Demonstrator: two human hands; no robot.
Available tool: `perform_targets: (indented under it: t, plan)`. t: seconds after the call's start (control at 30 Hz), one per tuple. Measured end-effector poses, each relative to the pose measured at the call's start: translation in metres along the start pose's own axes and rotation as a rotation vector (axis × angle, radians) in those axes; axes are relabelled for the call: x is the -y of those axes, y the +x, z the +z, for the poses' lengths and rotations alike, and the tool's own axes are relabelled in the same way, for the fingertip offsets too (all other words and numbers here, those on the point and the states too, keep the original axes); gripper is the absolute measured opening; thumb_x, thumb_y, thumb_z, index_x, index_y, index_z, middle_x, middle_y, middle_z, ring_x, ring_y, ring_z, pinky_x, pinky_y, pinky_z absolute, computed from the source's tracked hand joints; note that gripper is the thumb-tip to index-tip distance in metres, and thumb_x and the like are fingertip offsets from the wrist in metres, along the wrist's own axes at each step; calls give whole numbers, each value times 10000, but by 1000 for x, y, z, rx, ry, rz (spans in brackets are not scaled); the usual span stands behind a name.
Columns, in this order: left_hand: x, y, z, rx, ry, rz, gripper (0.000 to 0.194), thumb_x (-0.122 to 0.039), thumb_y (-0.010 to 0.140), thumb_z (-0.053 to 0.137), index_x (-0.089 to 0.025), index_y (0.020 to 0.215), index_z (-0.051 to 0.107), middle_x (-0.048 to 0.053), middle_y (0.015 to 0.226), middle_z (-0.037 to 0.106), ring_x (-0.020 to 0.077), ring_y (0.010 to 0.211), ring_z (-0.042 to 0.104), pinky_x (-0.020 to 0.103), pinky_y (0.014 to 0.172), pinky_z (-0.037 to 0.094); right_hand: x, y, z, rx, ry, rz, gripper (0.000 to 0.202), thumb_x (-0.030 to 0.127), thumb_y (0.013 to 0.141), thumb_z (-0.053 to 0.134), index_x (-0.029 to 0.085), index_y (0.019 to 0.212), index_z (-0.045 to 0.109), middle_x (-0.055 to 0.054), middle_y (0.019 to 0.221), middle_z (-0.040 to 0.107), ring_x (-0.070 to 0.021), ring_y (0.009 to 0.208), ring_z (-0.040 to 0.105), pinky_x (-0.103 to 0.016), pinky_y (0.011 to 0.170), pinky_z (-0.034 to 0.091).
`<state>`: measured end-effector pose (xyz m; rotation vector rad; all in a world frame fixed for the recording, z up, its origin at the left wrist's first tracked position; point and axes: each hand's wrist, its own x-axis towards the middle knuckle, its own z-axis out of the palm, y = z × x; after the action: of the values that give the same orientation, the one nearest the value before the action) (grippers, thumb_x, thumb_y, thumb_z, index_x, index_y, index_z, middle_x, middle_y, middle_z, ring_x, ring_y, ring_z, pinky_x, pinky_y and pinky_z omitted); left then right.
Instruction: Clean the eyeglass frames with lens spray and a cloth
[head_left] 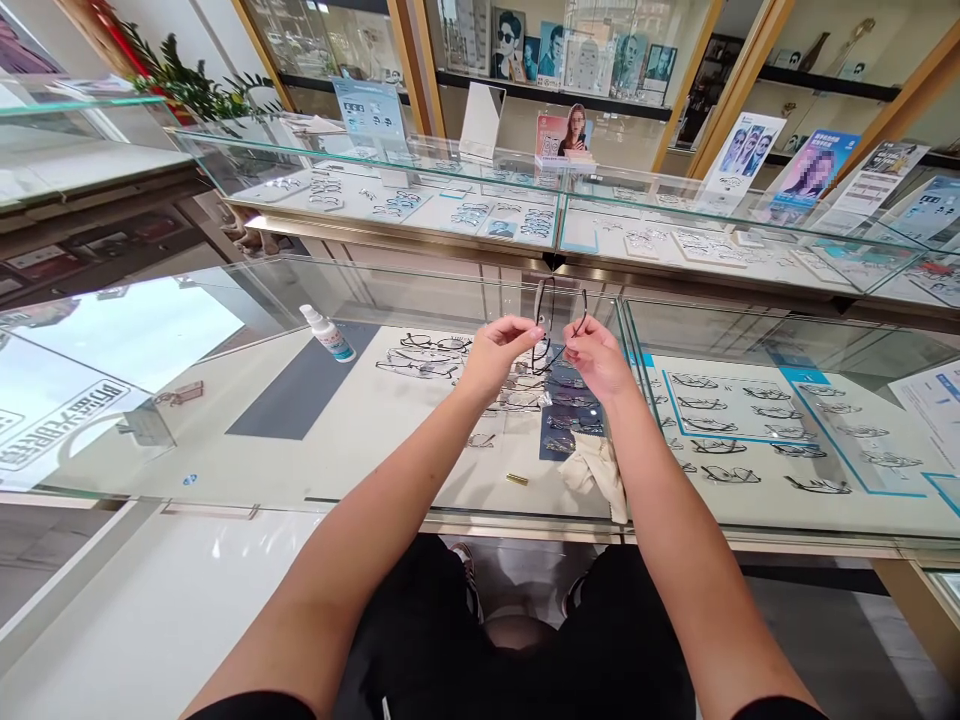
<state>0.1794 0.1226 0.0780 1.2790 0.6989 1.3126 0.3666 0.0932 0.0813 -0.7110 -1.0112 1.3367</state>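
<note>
Held up above the glass counter is a pair of dark-framed eyeglasses [551,352], its temple arms pointing up and away. My left hand [504,348] pinches one side of the frame between thumb and fingers. On the other side, my right hand [596,355] grips near the other temple. Below, a crumpled cream cloth [596,472] lies on the counter by my right forearm. A small gold-coloured piece [517,480] rests to its left. Several more glasses [427,352] lie to the left of my hands, partly hidden by my left arm.
A white spray bottle [328,333] stands on the left of the glass counter [405,470]. Rows of eyeglasses [705,425] show under the glass at right. Beyond, a second display case [450,240] carries advertising cards [742,160]. My legs are beneath the front edge.
</note>
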Motion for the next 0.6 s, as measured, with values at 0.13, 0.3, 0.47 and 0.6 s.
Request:
perform_targets:
  t: [0.13, 0.3, 0.47, 0.6]
  plan:
    - [-4, 6, -9, -50, -80, -40, 413, -540, 669, 969, -226, 817, 744, 40, 980, 770, 168, 928, 670, 297, 829, 508, 0, 2, -6, -116, 63, 0, 376, 212, 646, 851, 235, 771, 498, 49, 827, 566, -84, 626, 398, -249, 581, 371]
    - [-7, 12, -18, -95, -160, -74, 442, -529, 652, 975, -231, 822, 697, 50, 1101, 775, 177, 1023, 703, 286, 835, 527, -5, 5, -10, -203, 96, 0, 440, 239, 638, 862, 247, 787, 449, 57, 840, 581, -82, 614, 415, -241, 558, 368]
    - [-3, 16, -22, -127, -163, -50, 494, -574, 637, 973, -229, 848, 689, 60, 1089, 776, 193, 1044, 715, 299, 852, 539, -8, 6, -11, -250, 40, -42, 413, 321, 717, 817, 242, 753, 413, 37, 814, 538, -95, 616, 447, -252, 556, 390]
    - [-2, 16, -23, -162, -82, 42, 448, -570, 696, 949, -228, 881, 726, 60, 1053, 785, 187, 1015, 707, 306, 881, 524, -2, 4, -11, -392, -76, -180, 347, 358, 795, 747, 234, 657, 454, 32, 719, 427, -106, 575, 370, -281, 525, 315]
